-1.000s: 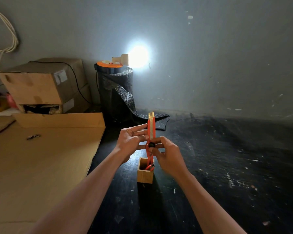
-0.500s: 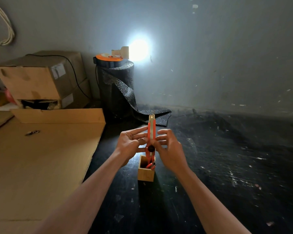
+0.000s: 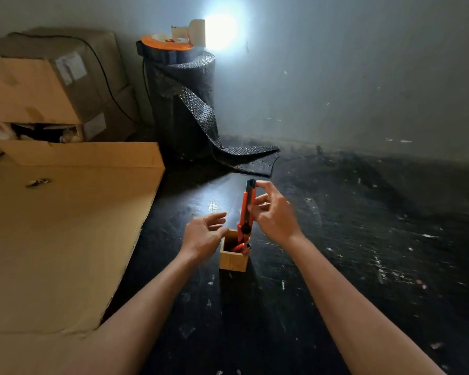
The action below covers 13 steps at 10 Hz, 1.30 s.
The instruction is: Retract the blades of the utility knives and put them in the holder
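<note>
A red utility knife (image 3: 246, 208) stands almost upright with its lower end inside a small wooden holder (image 3: 232, 261) on the black table. No blade shows past its dark top end. My right hand (image 3: 272, 215) grips the knife along its upper half, with fingertips near the top. Just left of the holder, my left hand (image 3: 205, 235) hovers with its fingers spread, holding nothing and clear of the knife. At least one more red knife (image 3: 240, 247) lies deeper in the holder, mostly hidden.
A large flat cardboard sheet (image 3: 65, 231) covers the table's left side, with a small metal piece (image 3: 37, 182) on it. Cardboard boxes (image 3: 44, 85) stand at the back left. A black roll of textured mat (image 3: 184, 104) with a lamp on top stands behind.
My left hand has let go of the knife and drawn back to the left. The right hand has lowered the knife, so its end now sits in the holder.
</note>
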Available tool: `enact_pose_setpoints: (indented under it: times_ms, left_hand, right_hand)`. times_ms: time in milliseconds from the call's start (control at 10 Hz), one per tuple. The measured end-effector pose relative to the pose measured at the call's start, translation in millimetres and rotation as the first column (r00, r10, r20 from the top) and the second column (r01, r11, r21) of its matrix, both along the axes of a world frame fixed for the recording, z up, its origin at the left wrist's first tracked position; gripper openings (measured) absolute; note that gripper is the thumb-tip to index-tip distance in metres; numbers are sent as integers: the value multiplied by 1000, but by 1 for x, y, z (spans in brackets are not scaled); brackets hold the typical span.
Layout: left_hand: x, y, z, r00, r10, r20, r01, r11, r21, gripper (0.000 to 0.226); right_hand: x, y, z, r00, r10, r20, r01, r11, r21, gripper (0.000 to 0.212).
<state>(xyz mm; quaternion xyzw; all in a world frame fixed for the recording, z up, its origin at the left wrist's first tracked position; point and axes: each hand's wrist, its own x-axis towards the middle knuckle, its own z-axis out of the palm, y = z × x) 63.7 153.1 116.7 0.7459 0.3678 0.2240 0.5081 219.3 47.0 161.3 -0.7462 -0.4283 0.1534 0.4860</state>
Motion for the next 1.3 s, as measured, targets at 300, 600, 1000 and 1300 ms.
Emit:
enact_pose_setpoints:
  times_ms: [300,600,1000,1300]
  left_hand:
    - [5,0,-54,969,-27,-245,23,1000,-18,73]
    - [9,-2,-77,983,17,-182,-27,998,-50,59]
    - [7,-5,-81,987,25,-161,-38,996,-79,58]
    - [3,-13,-65,980,57,-193,-71,995,-68,57]
  right_hand:
    - [11,39,-37,1000,12,29,-6,980,-198,16]
    - [1,55,-69,998,14,63,8,945,-326,9]
    - [-4,59,-63,990,-3,140,61,910,-411,26]
    - [2,29,-6,979,-15,204,76,952,-296,41]
